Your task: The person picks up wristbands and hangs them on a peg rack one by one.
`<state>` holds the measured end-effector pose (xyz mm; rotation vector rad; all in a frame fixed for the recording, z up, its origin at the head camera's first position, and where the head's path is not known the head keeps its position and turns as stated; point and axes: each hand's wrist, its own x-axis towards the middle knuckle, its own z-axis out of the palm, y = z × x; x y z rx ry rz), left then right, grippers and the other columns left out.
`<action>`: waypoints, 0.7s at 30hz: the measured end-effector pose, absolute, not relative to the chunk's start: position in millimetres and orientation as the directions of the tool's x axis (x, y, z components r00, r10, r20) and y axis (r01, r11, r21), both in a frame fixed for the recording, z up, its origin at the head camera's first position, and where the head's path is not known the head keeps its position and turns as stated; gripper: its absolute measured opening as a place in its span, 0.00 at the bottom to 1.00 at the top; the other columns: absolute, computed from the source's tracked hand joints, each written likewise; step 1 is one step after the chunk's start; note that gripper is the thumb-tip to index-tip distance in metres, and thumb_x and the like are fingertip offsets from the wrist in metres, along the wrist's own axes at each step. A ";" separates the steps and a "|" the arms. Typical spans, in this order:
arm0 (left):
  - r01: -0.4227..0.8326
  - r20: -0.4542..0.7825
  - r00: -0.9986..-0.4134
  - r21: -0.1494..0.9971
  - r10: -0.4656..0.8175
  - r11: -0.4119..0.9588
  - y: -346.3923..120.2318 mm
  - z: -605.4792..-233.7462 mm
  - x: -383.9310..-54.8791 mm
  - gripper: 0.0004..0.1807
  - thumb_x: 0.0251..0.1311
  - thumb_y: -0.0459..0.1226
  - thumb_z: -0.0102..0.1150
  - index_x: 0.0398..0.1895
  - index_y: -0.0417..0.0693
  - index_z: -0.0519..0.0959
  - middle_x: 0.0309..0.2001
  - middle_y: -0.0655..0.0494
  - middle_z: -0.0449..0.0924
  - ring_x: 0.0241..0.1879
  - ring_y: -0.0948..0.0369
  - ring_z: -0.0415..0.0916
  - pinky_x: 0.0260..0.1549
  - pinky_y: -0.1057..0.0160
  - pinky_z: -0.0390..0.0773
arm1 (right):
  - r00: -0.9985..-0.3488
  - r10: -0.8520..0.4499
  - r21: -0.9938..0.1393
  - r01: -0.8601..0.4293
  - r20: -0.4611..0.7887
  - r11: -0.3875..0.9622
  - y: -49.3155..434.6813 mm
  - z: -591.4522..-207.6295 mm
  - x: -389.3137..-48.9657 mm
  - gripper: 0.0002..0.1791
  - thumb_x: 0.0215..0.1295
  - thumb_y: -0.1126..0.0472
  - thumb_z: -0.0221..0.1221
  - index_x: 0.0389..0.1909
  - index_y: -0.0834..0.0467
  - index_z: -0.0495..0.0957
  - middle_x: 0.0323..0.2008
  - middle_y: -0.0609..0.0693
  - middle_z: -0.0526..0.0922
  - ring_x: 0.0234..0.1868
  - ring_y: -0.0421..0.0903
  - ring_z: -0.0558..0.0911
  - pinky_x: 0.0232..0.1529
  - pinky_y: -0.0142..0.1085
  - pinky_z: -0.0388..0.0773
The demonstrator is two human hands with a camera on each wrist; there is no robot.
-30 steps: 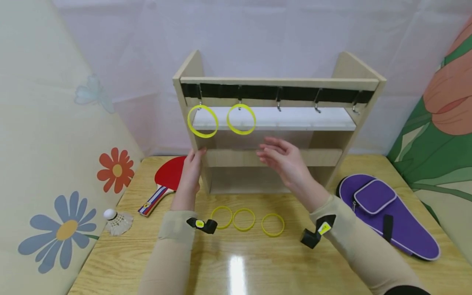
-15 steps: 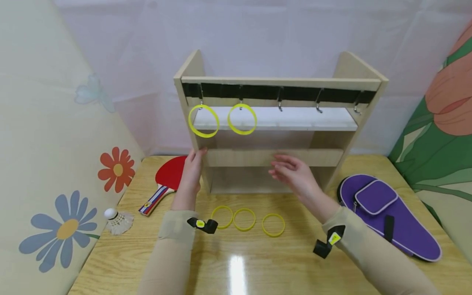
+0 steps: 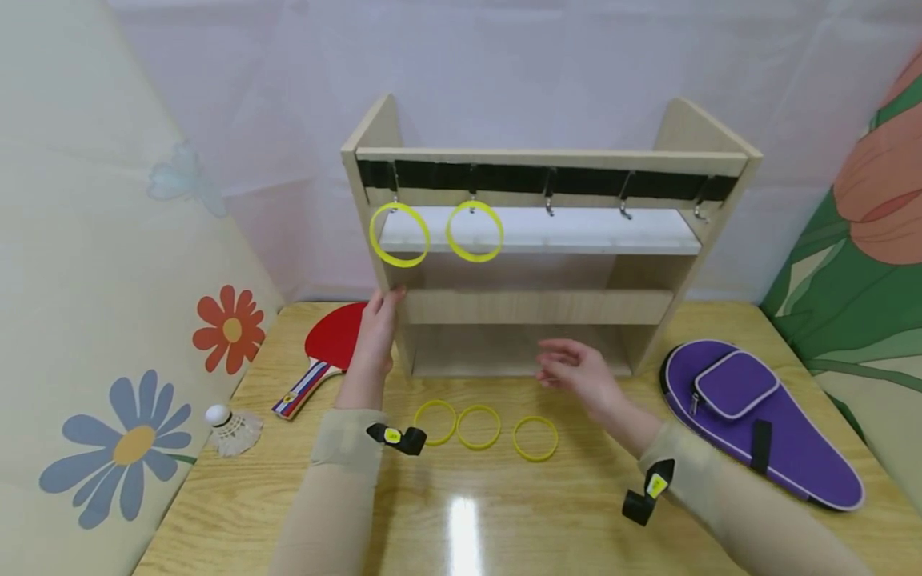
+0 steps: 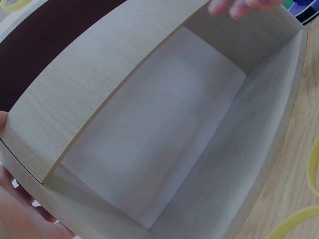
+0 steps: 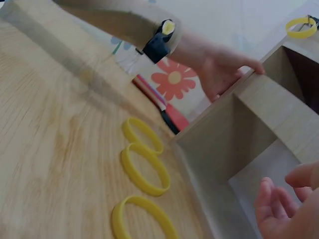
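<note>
My left hand (image 3: 374, 332) grips the left side panel of a small wooden shelf (image 3: 536, 307), thumb at its front edge and fingers around the outer face. In front of the shelf's lower compartment hovers my right hand (image 3: 579, 372), holding nothing, its fingers loosely bent. On the table below it lie three yellow rings: a right ring (image 3: 535, 438), a middle ring (image 3: 479, 427) and a left ring (image 3: 435, 422), the latter two side by side. Two more yellow rings hang from the shelf's leftmost hooks, a first hanging ring (image 3: 374, 240) and a second hanging ring (image 3: 500, 240).
Bare hooks, such as the middle hook (image 3: 550, 206), line the black strip (image 3: 591, 179) right of the hung rings. A red table tennis bat (image 3: 333, 340) and a shuttlecock (image 3: 234, 430) lie at left. At right is a purple bat case (image 3: 781, 448).
My right hand has come down from below the hung rings to the lower compartment, shifting slightly right. My left hand keeps its hold on the side panel.
</note>
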<state>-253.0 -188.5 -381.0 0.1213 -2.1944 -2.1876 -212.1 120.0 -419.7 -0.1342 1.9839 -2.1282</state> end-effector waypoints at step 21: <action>-0.032 -0.032 -0.996 0.999 -0.080 -0.002 -188.5 -380.6 -252.7 0.30 0.72 0.50 0.41 0.76 0.64 0.56 0.70 0.48 0.60 0.69 0.48 0.56 0.69 0.37 0.55 | -0.948 -0.260 -0.980 0.162 -0.186 0.113 137.5 -467.8 -198.9 0.24 0.66 0.74 0.54 0.62 0.78 0.65 0.35 0.54 0.80 0.27 0.39 0.80 0.30 0.30 0.81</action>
